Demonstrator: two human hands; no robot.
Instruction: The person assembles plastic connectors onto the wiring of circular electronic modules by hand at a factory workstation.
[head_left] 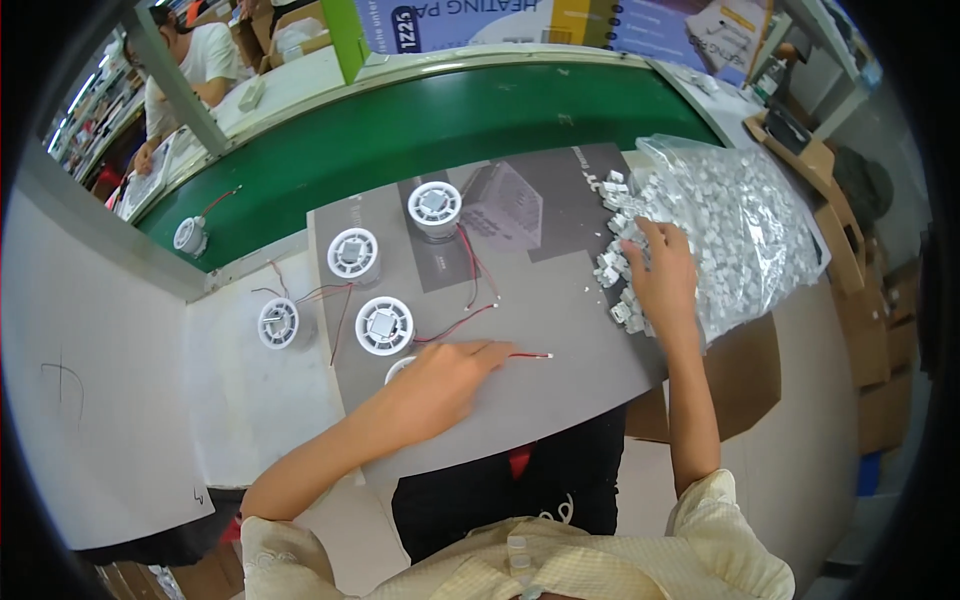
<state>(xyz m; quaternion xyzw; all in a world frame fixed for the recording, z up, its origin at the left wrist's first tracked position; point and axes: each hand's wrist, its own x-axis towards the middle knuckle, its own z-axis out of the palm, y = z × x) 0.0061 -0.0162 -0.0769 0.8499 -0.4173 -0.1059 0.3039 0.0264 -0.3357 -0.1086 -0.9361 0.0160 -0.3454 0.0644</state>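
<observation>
Left hand [440, 380] pinches the red wire [500, 352] flat on the grey table [560, 320]. Right hand [662, 275], fingers spread, picks at the white clips [622, 262]. Next move likely needs one clip brought to the wire end.

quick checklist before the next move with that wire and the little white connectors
1. Left hand on the red wire: ok, fingers pin it to the grey mat.
2. Wire's white tip free and reachable: ok.
3. Right hand at the loose white connectors: ok.
4. Connector actually pinched: cannot tell.
5. Clear bag open, supply plentiful: ok.
6. Round white units parked clear of the wire tip: ok.
</observation>
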